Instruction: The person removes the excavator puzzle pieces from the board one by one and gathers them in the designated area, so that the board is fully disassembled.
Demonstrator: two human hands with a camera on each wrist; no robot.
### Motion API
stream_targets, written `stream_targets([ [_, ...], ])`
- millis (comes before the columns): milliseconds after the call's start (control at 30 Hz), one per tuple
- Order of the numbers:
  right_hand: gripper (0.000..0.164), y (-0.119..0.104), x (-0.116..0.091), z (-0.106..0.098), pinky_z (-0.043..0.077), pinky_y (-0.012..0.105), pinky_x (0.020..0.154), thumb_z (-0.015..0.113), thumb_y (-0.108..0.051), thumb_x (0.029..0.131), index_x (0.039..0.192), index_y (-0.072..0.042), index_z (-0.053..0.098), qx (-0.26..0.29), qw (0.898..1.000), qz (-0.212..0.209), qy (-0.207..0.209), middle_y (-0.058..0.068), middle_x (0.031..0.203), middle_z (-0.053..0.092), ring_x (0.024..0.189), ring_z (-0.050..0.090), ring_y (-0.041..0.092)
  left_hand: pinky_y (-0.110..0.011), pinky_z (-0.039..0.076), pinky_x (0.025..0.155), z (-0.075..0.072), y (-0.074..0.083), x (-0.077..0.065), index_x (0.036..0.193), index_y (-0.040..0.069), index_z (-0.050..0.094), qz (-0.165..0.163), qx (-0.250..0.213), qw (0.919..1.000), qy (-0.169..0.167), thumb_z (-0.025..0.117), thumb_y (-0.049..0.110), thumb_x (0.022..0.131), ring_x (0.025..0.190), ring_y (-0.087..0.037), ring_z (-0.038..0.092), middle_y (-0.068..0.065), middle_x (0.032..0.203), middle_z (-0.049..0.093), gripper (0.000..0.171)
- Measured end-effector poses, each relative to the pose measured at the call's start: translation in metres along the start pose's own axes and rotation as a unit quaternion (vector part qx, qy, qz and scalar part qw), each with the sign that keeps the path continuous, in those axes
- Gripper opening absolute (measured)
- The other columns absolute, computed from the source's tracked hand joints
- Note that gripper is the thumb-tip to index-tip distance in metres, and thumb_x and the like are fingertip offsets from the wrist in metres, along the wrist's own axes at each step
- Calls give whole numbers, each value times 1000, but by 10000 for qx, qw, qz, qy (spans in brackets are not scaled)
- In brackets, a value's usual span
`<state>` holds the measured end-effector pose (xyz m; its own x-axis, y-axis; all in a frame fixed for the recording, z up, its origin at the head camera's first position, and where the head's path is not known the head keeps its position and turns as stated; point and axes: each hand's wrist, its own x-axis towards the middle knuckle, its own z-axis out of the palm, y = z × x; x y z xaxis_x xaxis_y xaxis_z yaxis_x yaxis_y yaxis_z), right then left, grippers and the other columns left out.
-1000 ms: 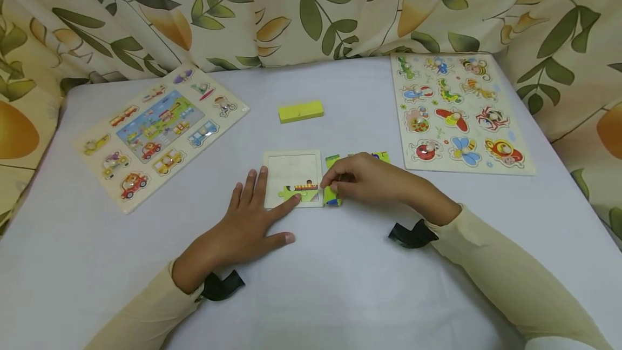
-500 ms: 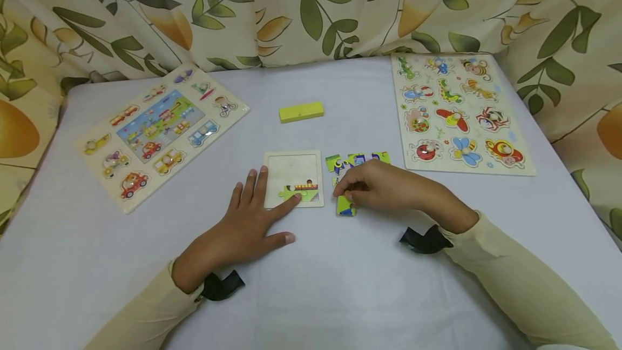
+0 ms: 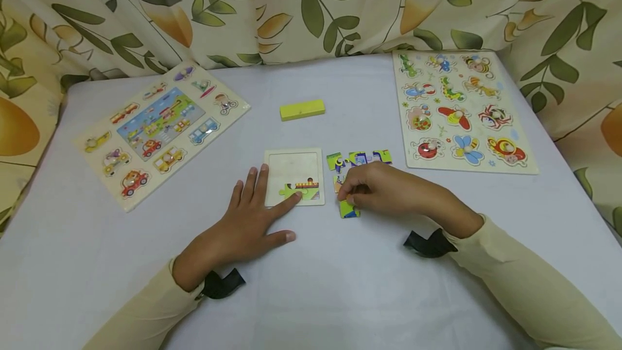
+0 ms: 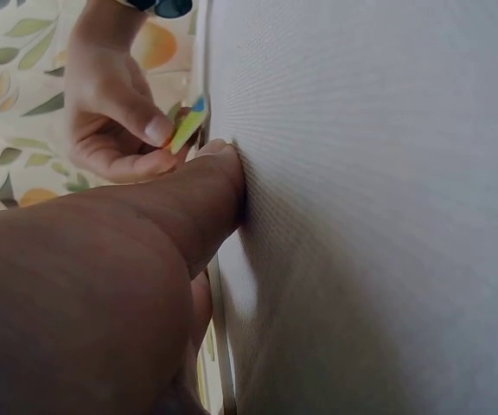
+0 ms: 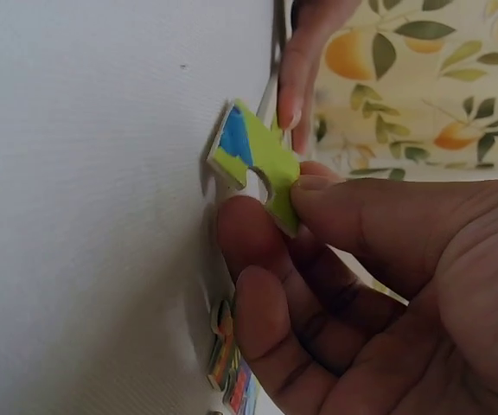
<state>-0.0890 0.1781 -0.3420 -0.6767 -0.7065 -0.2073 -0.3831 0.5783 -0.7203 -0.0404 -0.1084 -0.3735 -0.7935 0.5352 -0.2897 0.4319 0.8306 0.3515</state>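
My right hand (image 3: 389, 190) pinches a green jigsaw piece (image 5: 262, 160) with a blue patch between thumb and fingers, just right of a square wooden puzzle frame (image 3: 293, 153). In the right wrist view the piece is tilted, one edge towards the white cloth. My left hand (image 3: 238, 226) lies spread flat, fingertips on the frame's left side. Its index finger presses joined green pieces (image 3: 290, 193) with a red-and-yellow striped strip, set in the frame's lower right. Beyond the right hand lie several loose jigsaw pieces (image 3: 358, 158), partly hidden by it.
A yellow block (image 3: 302, 110) lies behind the frame. A vehicle peg puzzle board (image 3: 160, 128) rests at the back left, and an insect peg puzzle board (image 3: 464, 109) at the back right. Leaf-patterned curtain (image 3: 301, 9) borders the table's far edge.
My right hand has drawn the green piece away from the frame's right edge, rightward and nearer to me, uncovering loose pieces behind it. The left hand keeps its place.
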Motion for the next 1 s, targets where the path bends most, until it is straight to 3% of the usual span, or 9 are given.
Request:
stream_targets([
  [300, 12, -7, 1, 8, 50, 29, 75, 70, -3, 88, 95, -11, 75, -807, 9962, -35, 327, -8, 91, 65, 84, 58, 9, -64, -6, 108, -1, 0, -1, 152, 33, 33, -23, 32, 10000, -17, 63, 56, 88, 140, -44, -23, -24, 156, -20, 73],
  [1000, 14, -7, -1, 6, 49, 30, 75, 71, -2, 87, 97, -11, 74, -894, 9939, -42, 648, -6, 94, 65, 85, 58, 10, -64, -5, 108, 1, -3, 1, 152, 34, 33, 67, 78, 9999, 39, 62, 56, 89, 141, -43, -22, -24, 157, -20, 72],
])
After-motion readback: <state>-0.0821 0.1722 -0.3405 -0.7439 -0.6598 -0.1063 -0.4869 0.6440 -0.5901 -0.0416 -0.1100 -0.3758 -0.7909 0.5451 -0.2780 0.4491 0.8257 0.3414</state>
